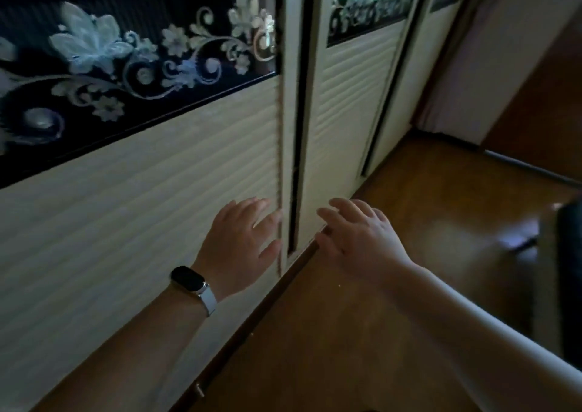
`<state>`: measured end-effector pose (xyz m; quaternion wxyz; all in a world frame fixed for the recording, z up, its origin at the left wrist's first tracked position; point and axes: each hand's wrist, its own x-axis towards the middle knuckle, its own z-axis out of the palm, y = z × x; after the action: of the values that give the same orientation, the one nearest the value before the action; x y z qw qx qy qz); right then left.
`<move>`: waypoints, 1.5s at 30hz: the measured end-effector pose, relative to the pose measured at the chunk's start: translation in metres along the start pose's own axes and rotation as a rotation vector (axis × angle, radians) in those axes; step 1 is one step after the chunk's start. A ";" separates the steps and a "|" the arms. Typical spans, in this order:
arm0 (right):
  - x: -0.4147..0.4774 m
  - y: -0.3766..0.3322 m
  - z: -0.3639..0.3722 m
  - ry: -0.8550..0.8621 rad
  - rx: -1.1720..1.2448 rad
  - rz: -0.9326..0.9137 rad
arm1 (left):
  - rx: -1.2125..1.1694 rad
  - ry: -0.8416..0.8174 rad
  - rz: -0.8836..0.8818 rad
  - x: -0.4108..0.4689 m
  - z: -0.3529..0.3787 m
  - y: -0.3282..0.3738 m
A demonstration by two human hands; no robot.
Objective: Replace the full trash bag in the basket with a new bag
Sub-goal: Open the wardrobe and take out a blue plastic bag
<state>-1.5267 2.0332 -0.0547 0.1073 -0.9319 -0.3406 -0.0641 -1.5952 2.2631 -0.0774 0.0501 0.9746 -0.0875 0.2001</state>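
No trash bag or basket shows in the head view. My left hand (244, 241), with a dark band watch on its wrist, lies flat with fingers apart against the lower right edge of a cream sliding wardrobe door (141, 210). My right hand (356, 238) is spread open beside it, fingertips at the bottom edge of the neighbouring door (340, 122). A narrow dark gap (296, 175) runs between the two doors, between my hands. Neither hand holds anything.
The doors carry a black band with pale flower patterns (132, 62). A glossy wooden floor (393, 301) spreads to the right. A dark object (570, 273) stands at the right edge. A wall and doorway threshold (529, 166) lie at the back right.
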 end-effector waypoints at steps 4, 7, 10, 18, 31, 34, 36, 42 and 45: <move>-0.011 0.044 -0.006 0.056 -0.047 0.087 | -0.051 0.002 0.137 0.050 0.020 0.024; -0.018 0.083 -0.011 0.112 -0.085 0.121 | -0.072 -0.021 0.180 0.088 0.036 0.049; -0.023 0.128 -0.018 0.134 -0.087 0.140 | -0.073 -0.030 0.209 0.125 0.049 0.081; -0.040 0.280 -0.046 0.212 -0.122 0.210 | -0.087 -0.031 0.280 0.242 0.097 0.197; -0.062 0.436 -0.078 0.278 -0.193 0.323 | -0.034 -0.044 0.434 0.368 0.152 0.312; -0.057 0.453 -0.077 0.287 -0.193 0.356 | -0.042 -0.034 0.458 0.392 0.162 0.323; -0.050 0.463 -0.076 0.281 -0.199 0.366 | -0.050 -0.024 0.466 0.408 0.170 0.326; -0.005 0.503 -0.080 0.265 -0.208 0.386 | -0.095 -0.007 0.499 0.467 0.206 0.315; 0.027 0.528 -0.079 0.263 -0.231 0.404 | -0.128 0.011 0.504 0.506 0.223 0.304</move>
<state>-1.1677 1.6372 -0.0551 0.0542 -0.9707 -0.1210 -0.2005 -1.1099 1.8590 -0.0607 0.0609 0.9157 -0.3398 0.2055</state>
